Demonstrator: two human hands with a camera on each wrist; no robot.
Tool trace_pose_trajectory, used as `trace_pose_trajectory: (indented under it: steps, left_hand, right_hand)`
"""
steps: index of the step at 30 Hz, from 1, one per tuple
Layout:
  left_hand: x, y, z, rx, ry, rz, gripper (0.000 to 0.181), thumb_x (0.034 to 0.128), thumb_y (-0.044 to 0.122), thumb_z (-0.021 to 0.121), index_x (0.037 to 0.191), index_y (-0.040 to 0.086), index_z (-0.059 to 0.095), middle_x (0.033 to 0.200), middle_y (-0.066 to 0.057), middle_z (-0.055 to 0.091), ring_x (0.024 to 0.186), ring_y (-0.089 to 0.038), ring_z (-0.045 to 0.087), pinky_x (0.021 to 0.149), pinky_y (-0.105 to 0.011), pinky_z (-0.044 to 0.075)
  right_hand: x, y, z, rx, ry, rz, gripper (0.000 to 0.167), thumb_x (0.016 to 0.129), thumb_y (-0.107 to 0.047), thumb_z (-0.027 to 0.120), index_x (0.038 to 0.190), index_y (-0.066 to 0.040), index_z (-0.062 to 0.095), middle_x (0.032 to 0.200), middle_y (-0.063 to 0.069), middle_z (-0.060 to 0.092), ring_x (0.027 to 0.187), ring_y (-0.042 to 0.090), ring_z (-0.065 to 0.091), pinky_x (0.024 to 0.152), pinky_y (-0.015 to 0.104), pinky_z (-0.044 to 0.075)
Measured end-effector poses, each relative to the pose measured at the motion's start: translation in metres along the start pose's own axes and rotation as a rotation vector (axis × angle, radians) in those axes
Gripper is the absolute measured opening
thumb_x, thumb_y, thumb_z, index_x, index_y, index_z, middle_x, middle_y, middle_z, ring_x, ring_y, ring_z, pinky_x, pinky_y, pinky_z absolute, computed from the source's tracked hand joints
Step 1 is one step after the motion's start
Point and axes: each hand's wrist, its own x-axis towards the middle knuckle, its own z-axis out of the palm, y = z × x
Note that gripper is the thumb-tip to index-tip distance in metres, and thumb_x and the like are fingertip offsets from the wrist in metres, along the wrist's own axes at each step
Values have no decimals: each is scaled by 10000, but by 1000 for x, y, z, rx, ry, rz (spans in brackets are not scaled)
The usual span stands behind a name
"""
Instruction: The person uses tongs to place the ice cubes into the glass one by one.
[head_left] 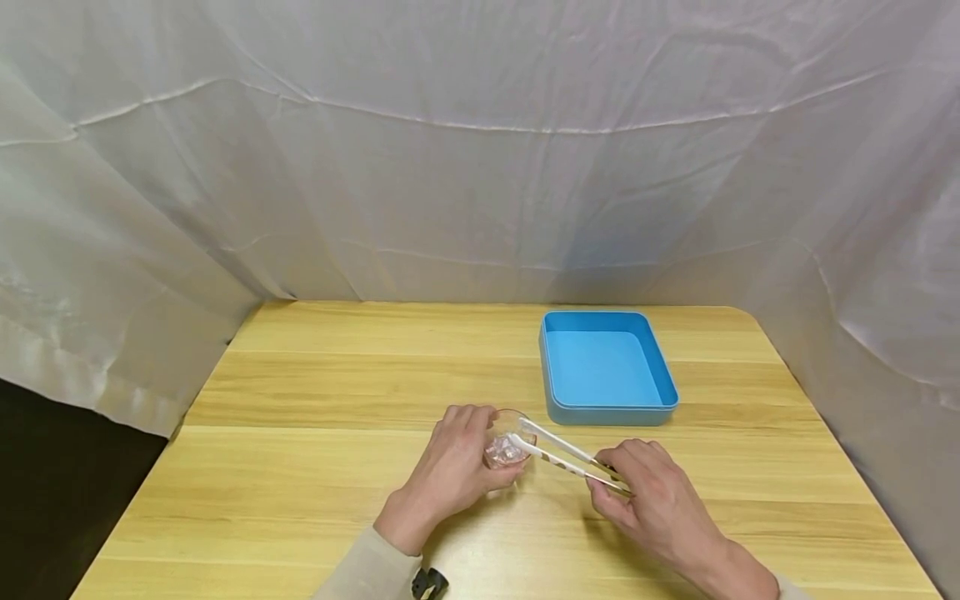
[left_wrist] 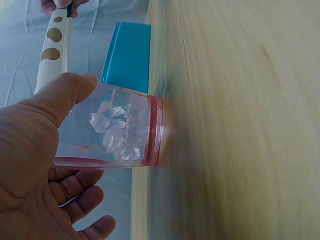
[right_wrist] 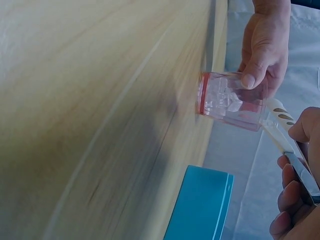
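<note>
A clear, pink-tinted cup (head_left: 498, 427) holds several clear, ice-like chunks (left_wrist: 117, 127) at its bottom. My left hand (head_left: 453, 462) grips the cup's side, the thumb (left_wrist: 67, 92) lying along the near wall. The cup's base (right_wrist: 203, 94) is at the tabletop or very close to it. In my right hand (head_left: 660, 492) is a pair of tongs (head_left: 561, 463) with white, gold-spotted arms and metallic handles. Their slightly parted white tips are at the cup's mouth, one appearing to reach inside. Whether a chunk sits between the tips I cannot tell.
A square blue open box (head_left: 553, 400) stands behind and to the right of the cup, with nothing visible inside. The wooden table (head_left: 315, 467) is bordered by pale curtains (head_left: 450, 200) at the back and sides. A black band (head_left: 429, 583) shows by the left sleeve.
</note>
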Motion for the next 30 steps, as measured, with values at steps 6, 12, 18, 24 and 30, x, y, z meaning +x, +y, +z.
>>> trace_pose_trajectory:
  steps: [6,12,18,24,30]
  left_hand:
    - [0,0,-1,-6,-8,-7,693,814,477,888,1286,42,627,1211,-78,691,1174,-268,589,1024,-448,503]
    - [-1,-1,-1,-7,-21,-22,716,791,470,901,1306,60,620,1254,-82,688,1200,-266,583,1057,-460,494]
    - [-1,-1,-1,-11,-22,-23,730,787,466,905,1316,57,614,1265,-88,685,1212,-264,577,1072,-458,488]
    - [-1,-1,0,-14,-21,-25,720,788,454,908,1310,53,617,1259,-89,683,1216,-268,576,1068,-463,490]
    - [-1,-2,0,-12,-19,-14,718,788,452,908,1308,52,617,1264,-90,683,1219,-272,574,1060,-464,492]
  right_hand:
    - [-2,0,-2,0,8,27,162,938,-278,669,964,-125,712,822,-117,601,748,41,481,661,206,409]
    - [-4,9,-12,-29,56,143,199,793,-124,787,981,-128,724,846,-85,648,741,93,539,597,281,473]
    - [-6,34,-36,-71,74,440,145,872,-103,784,1006,-75,737,835,12,645,677,68,471,525,264,413]
    - [-14,83,-60,-177,74,697,239,974,-230,682,1033,-5,734,816,124,639,657,203,507,543,327,380]
    - [-35,124,-73,-220,-79,866,368,1022,-308,556,1056,31,694,889,223,675,704,358,612,534,441,416]
